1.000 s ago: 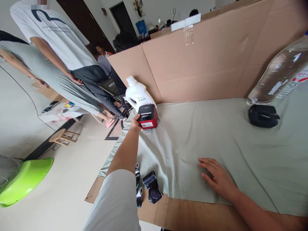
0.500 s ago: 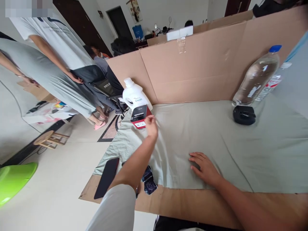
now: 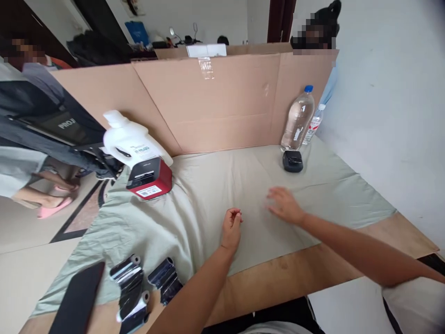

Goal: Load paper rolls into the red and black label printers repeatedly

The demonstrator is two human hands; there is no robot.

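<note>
Over the middle of the grey-green cloth (image 3: pixel 205 176) is my left hand (image 3: pixel 232 228), its fingers curled in and the thumb against them; nothing shows in it. My right hand (image 3: pixel 285 205), slightly blurred, hovers over or touches the cloth further right with fingers apart and empty. To the left of my hands stands a red and black box-shaped device (image 3: pixel 156 178) with a slot on top and a white label, resembling a small receipt printer. A small black device (image 3: pixel 292 161) lies beyond my right hand.
A white jug (image 3: pixel 134 139) leans behind the red device. At back right stand a large clear bottle (image 3: pixel 298 120) and a smaller bottle (image 3: pixel 314 125). A cardboard wall (image 3: pixel 222 102) closes the back. Rolls of dark film (image 3: pixel 130 287) and a flat black object (image 3: pixel 78 299) lie front left.
The view has swung right. My left hand has left the red device and come back toward the middle of the cloth. My right hand has moved forward, its fingers still spread.
</note>
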